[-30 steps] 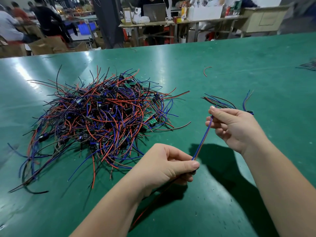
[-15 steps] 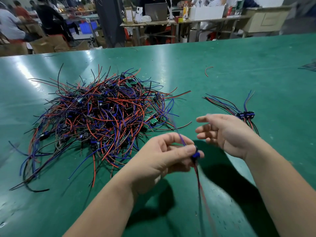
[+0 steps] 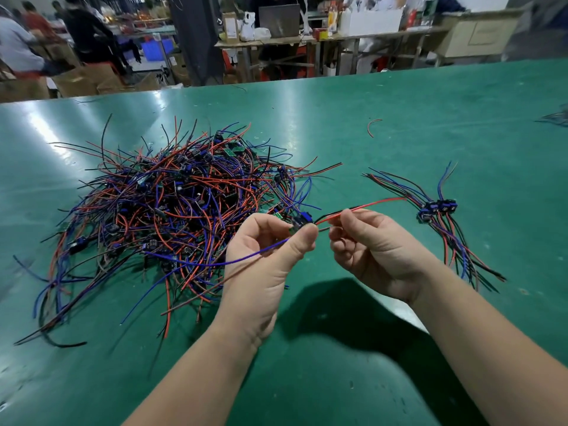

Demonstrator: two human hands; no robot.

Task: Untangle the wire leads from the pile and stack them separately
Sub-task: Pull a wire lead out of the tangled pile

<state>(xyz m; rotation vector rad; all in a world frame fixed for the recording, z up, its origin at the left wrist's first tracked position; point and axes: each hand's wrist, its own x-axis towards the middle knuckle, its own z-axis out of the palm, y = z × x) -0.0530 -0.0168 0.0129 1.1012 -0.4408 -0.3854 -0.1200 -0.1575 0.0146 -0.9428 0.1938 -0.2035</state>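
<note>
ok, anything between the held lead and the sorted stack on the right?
Nothing visible. The lead, pinched by left hand and right hand, has only bare table between it and the sorted stack. Its blue tail reaches over the pile.

glossy green table [image 3: 399, 96], cluttered workbenches [image 3: 353, 36] behind

Factory workshop: green worktable [image 3: 399, 118], benches [image 3: 307, 41].

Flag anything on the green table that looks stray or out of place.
One short curved red wire scrap lies alone on the table, apart from both the tangled pile and the sorted stack. It belongs to neither group.
</note>
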